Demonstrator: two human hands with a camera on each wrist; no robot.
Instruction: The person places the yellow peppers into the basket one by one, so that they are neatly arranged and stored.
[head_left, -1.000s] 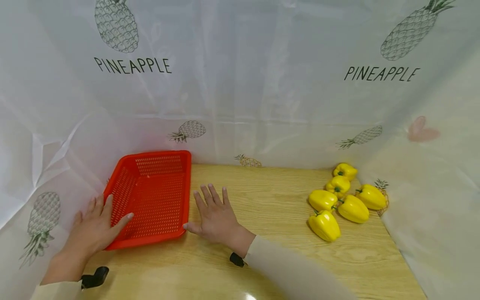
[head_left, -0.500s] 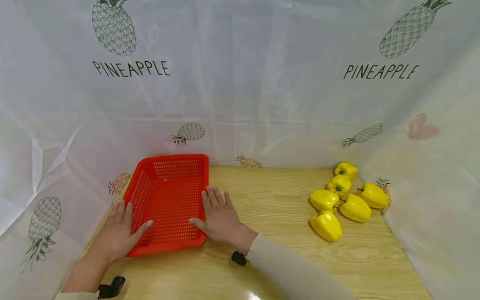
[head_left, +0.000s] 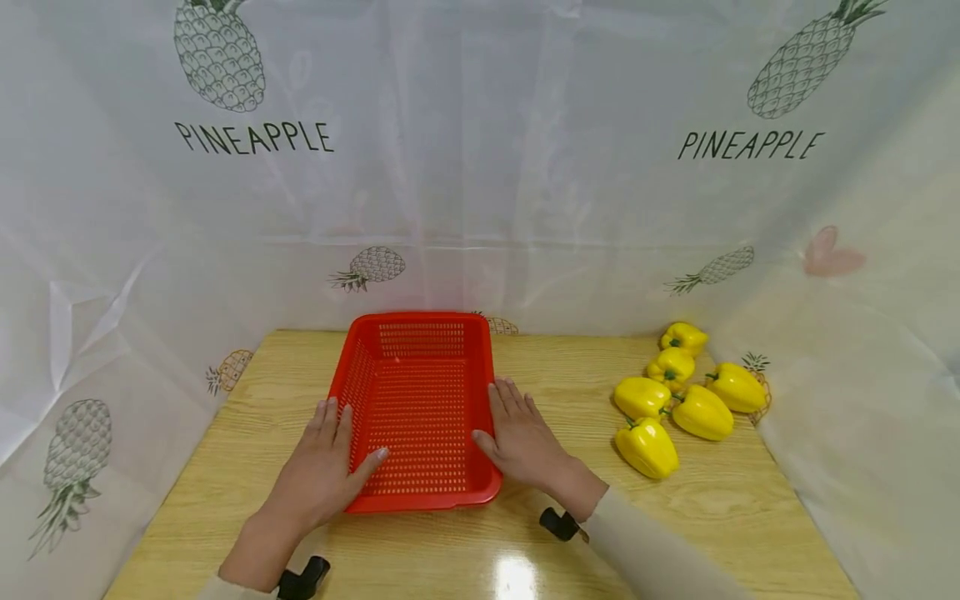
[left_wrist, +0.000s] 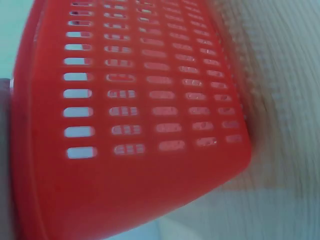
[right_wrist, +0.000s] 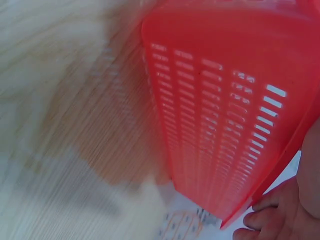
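Observation:
A red perforated plastic basket (head_left: 420,417) stands on the wooden table, with nothing inside it. My left hand (head_left: 318,467) lies along its left rim, fingers straight and thumb stretched over the inside. At the opposite rim, my right hand (head_left: 528,437) touches the right side with straight fingers, its thumb at the edge. The left wrist view is filled by the slotted outer wall of the basket (left_wrist: 135,195). In the right wrist view, fingers of the right hand (right_wrist: 280,215) show at the lower right, beside the rim.
Several yellow bell peppers (head_left: 647,447) lie grouped at the right side of the wooden table (head_left: 420,550). Pale sheeting (head_left: 525,167) printed with pineapples rises behind the table and at both sides. Black wrist devices sit under both wrists.
The basket has moved right across the table, from the left sheeting toward the middle, with both hands moving along. My right hand, earlier at the basket's corner, now lies along its side.

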